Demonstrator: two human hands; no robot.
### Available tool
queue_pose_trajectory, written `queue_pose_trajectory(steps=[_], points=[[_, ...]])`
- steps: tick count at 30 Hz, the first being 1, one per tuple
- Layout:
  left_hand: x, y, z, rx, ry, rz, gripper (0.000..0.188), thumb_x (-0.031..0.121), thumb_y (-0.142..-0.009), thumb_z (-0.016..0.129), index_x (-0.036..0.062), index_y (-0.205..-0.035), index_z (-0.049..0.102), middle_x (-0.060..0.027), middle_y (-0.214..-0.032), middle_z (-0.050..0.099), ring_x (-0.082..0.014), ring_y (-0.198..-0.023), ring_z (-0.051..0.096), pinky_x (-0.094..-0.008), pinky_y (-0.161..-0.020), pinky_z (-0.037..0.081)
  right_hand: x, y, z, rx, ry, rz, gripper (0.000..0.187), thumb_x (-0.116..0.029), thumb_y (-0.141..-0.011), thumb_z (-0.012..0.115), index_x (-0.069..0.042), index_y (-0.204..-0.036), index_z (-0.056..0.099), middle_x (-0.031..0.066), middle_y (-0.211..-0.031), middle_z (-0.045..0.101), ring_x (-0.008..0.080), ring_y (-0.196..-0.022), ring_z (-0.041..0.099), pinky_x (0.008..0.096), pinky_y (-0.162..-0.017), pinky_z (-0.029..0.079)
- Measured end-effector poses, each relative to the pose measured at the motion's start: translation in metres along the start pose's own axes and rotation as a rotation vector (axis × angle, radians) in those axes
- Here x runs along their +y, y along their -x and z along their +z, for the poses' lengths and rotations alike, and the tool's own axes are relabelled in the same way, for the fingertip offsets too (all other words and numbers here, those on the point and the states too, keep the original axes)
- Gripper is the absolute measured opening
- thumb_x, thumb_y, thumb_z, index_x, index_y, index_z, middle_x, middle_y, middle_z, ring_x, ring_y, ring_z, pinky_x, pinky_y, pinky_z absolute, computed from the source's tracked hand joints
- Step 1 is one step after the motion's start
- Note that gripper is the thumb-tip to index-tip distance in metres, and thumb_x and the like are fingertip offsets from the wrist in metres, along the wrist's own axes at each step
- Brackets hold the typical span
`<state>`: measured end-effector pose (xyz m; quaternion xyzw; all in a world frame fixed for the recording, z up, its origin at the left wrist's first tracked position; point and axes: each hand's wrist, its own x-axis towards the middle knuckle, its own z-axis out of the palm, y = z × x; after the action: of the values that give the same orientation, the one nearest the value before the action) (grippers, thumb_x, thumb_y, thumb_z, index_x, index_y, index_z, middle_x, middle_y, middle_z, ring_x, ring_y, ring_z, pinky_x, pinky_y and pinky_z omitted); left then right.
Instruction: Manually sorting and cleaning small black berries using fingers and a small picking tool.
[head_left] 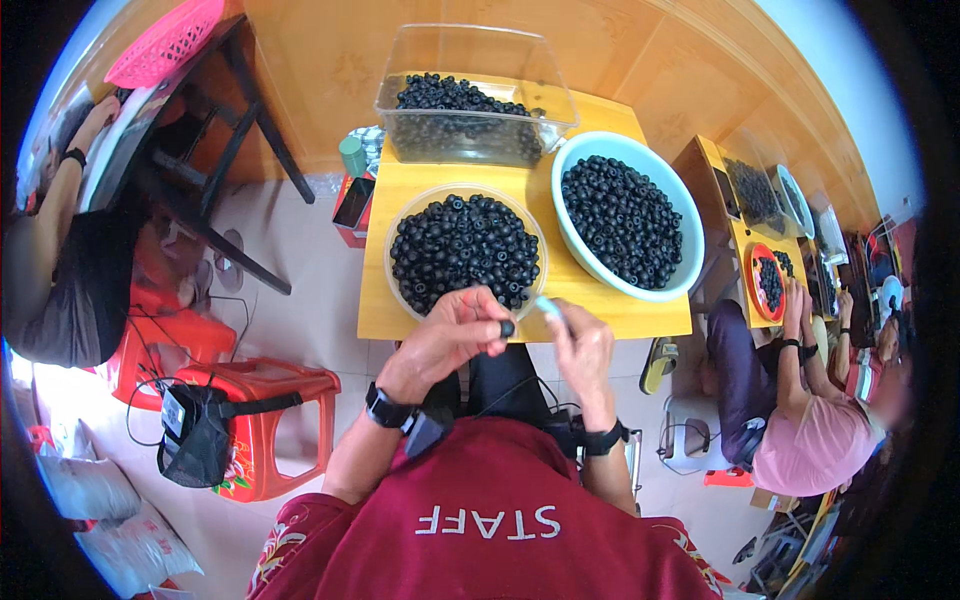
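My left hand pinches a small black ring-shaped piece between thumb and fingertips. To its right, my right hand is closed around a slim tool with a pale teal end; the fingers hide most of it, and I cannot tell its kind. The two hands are close together at the table's front edge. Just beyond them stands a clear round bowl full of similar black pieces. A light-blue basin, also heaped with them, is at the right.
A clear plastic bin with more black pieces stands at the back of the yellow table. A phone lies on a red box left of the table. Red stools stand at my left. Other people sit at tables on both sides.
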<state>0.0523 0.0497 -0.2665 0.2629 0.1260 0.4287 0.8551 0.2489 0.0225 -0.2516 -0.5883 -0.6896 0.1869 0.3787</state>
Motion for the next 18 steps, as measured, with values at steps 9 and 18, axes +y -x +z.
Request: queue_pose_trajectory(steps=[9, 18], points=[[-0.002, -0.004, 0.008, 0.087, -0.043, -0.032, 0.011, 0.001, -0.079, 0.062, 0.0046, -0.088, 0.056, -0.0047, -0.082, 0.061, -0.0119, -0.069, 0.06, -0.0224, -0.064, 0.05, 0.004, 0.01, -0.01, 0.051, -0.365, 0.151, 0.021, -0.009, -0.078, 0.065, 0.002, -0.095, 0.064, 0.0047, -0.072, 0.06, 0.0071, -0.062, 0.05, 0.0223, -0.055, 0.041], [-0.006, 0.001, 0.008, 0.077, -0.178, -0.138, 0.022, 0.0, -0.077, 0.064, 0.0068, -0.09, 0.048, -0.0039, -0.081, 0.059, -0.0114, -0.068, 0.059, -0.0221, -0.063, 0.049, -0.034, 0.009, 0.0, -0.242, -0.954, 0.307, 0.011, -0.002, -0.08, 0.063, 0.003, -0.09, 0.06, 0.006, -0.078, 0.062, 0.0107, -0.072, 0.06, 0.0217, -0.067, 0.047]])
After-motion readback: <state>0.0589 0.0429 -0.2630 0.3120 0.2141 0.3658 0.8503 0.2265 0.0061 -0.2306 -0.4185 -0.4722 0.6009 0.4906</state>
